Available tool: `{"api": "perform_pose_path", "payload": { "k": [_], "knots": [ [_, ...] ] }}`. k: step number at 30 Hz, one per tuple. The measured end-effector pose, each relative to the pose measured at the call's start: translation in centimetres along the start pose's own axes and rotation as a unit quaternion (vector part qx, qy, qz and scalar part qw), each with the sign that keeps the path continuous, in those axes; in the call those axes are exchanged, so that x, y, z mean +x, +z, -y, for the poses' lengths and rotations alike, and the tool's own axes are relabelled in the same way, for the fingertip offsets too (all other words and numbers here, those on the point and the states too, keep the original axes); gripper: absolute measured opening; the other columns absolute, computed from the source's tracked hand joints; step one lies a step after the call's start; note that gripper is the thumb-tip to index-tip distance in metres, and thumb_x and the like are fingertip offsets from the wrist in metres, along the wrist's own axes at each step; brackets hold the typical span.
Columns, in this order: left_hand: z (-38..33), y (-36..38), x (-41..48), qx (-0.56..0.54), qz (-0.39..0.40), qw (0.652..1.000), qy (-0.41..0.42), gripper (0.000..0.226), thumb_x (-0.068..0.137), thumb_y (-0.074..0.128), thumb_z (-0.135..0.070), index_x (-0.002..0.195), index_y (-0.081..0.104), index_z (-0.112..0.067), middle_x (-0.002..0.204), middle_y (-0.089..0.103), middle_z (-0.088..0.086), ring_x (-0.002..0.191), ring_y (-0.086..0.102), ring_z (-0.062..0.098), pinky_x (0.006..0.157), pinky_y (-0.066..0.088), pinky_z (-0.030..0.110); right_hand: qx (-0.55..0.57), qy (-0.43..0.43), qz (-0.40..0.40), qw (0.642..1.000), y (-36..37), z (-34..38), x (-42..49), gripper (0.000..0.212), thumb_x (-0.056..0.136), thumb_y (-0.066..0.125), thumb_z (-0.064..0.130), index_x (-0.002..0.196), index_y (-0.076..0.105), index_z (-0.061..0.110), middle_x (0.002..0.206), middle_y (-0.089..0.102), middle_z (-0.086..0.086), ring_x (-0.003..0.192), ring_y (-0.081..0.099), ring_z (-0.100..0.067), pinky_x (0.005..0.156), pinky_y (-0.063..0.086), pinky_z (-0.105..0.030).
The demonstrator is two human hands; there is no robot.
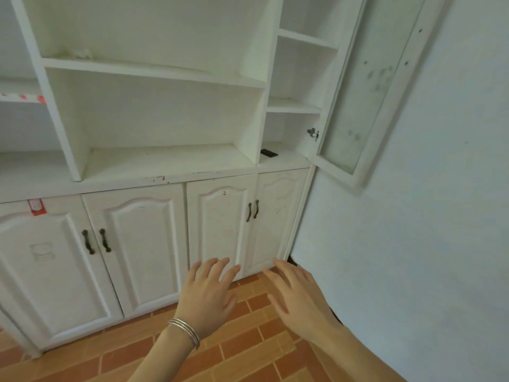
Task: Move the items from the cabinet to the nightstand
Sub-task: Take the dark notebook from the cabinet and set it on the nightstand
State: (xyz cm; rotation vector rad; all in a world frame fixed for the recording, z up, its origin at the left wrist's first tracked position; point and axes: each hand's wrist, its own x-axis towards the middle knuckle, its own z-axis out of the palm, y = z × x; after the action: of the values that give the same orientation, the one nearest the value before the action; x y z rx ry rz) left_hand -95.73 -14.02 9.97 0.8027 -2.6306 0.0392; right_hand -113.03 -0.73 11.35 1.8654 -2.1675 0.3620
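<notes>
A white cabinet (154, 111) with open shelves above and closed lower doors fills the view. A small flat black item (269, 153) lies on the bottom shelf of the narrow right compartment, whose glass door (366, 86) stands swung open. My left hand (209, 296), with silver bangles at the wrist, is held out in front of the lower doors, fingers spread and holding nothing. My right hand (297, 296) is beside it, also spread and holding nothing, low near the floor. The nightstand is not in view.
A pale wall (427, 244) runs close on the right. The floor (242, 348) is orange-brown tile. The lower doors have dark handles (252, 211). A small crumpled pale thing (82, 53) lies on an upper shelf. A red sticker (35, 206) marks the left door.
</notes>
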Motion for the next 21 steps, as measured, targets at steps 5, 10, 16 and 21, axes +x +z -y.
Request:
{"api": "perform_pose_path", "payload": {
  "k": [5,10,16,21],
  "knots": [
    [1.3,2.2,7.5,0.003,-0.007,1.000,-0.001,0.051,0.077,0.040,-0.049,0.117,0.064,-0.025,0.116,0.064,0.003,0.105,0.061,0.027,0.088,0.049,0.050,0.012,-0.002,0.004,1.000,2.9,-5.7,6.0,0.043,0.091,0.039,0.041,0.132,0.046,0.027,0.135,0.050,0.000,0.120,0.050,-0.018,0.103,0.037,-0.040],
    [2.9,2.7,18.6,0.024,-0.029,0.999,-0.012,0.052,0.078,0.039,-0.049,0.116,0.065,-0.024,0.115,0.065,0.004,0.104,0.062,0.029,0.088,0.049,0.050,0.015,-0.004,-0.038,0.999,3.7,-12.9,15.0,0.044,0.088,0.040,0.039,0.128,0.052,0.025,0.129,0.055,-0.002,0.112,0.056,-0.018,0.097,0.041,-0.039],
    [3.3,5.7,27.0,0.021,-0.027,0.999,-0.028,0.052,0.078,0.039,-0.047,0.119,0.061,-0.023,0.117,0.064,0.005,0.107,0.060,0.029,0.088,0.049,0.050,0.007,-0.017,-0.049,0.999,5.9,-19.3,22.3,0.041,0.087,0.042,0.039,0.123,0.056,0.024,0.124,0.059,-0.001,0.108,0.059,-0.017,0.093,0.044,-0.037],
    [4.3,9.8,32.1,0.025,0.011,0.999,-0.020,0.052,0.079,0.038,-0.046,0.117,0.063,-0.022,0.117,0.064,0.006,0.106,0.060,0.030,0.088,0.050,0.050,0.006,-0.010,-0.023,1.000,9.2,-23.0,25.0,0.041,0.086,0.043,0.041,0.122,0.056,0.027,0.122,0.060,0.001,0.106,0.060,-0.015,0.090,0.047,-0.035]
  ]
}}
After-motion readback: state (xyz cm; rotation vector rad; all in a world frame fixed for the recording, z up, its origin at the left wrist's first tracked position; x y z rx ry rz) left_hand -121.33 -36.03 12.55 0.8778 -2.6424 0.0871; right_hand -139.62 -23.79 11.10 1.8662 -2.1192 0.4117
